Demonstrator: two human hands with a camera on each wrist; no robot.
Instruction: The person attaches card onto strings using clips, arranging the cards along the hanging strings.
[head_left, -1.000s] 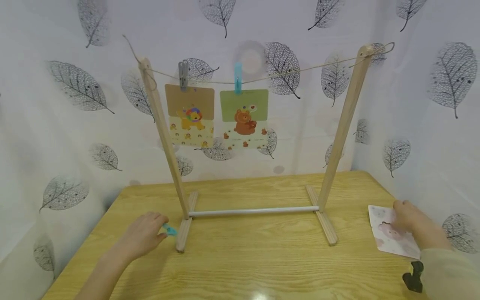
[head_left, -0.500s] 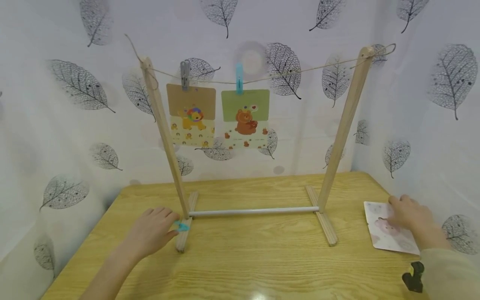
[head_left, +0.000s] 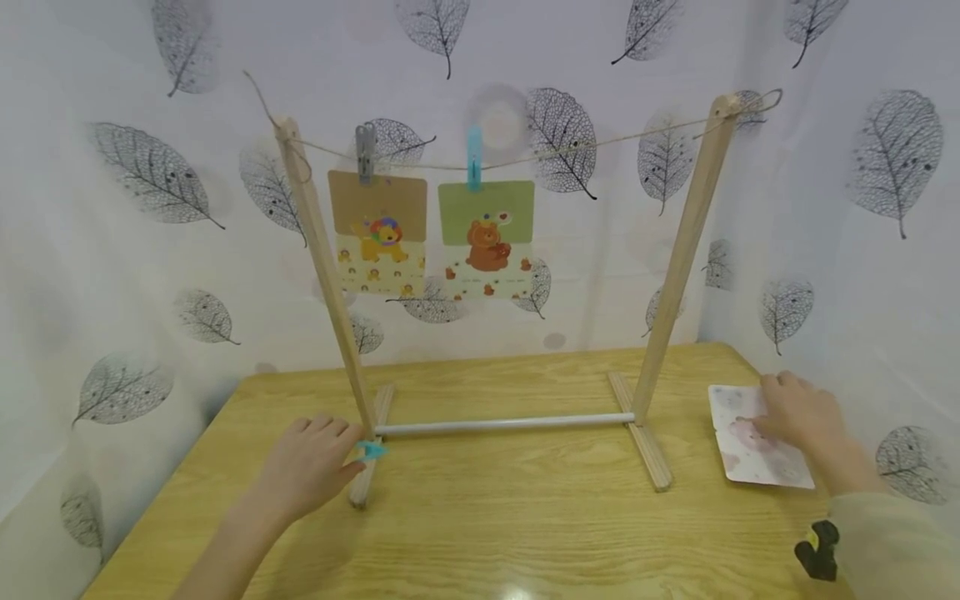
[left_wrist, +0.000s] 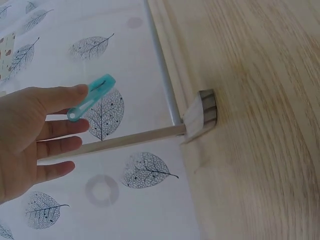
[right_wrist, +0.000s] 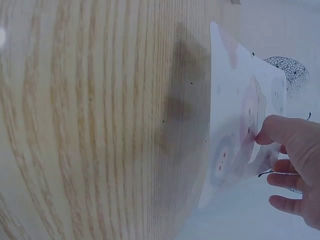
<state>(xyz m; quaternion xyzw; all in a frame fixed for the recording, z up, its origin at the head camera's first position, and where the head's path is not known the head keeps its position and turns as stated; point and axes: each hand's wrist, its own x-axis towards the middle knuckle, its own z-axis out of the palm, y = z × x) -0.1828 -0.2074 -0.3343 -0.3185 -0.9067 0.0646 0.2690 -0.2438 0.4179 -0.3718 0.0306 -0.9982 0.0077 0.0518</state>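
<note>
My left hand (head_left: pixel 310 465) pinches a light blue clothespin (left_wrist: pixel 95 95) between thumb and index finger, beside the left foot of a wooden stand (head_left: pixel 480 425). At the right, my right hand (head_left: pixel 807 421) holds a white and pink card (head_left: pixel 750 437) by its edge. The thumb lies on the printed face; other fingers are partly hidden behind it. In the right wrist view the card (right_wrist: pixel 235 100) is tilted, with its shadow on the table. A brown and yellow lion card (head_left: pixel 379 233) hangs under a grey clothespin (head_left: pixel 365 154), and a green bear card (head_left: pixel 486 237) under a blue clothespin (head_left: pixel 474 158).
A string (head_left: pixel 600 143) runs between the tops of the stand's two posts. The wooden table (head_left: pixel 510 517) reaches back to a white curtain (head_left: pixel 592 275) printed with leaves. A black band piece (head_left: pixel 817 550) sits at the right sleeve.
My right hand has moved left with the pink card and raised it slightly. My left hand has shifted right with the blue clothespin, in front of the stand's left foot.
</note>
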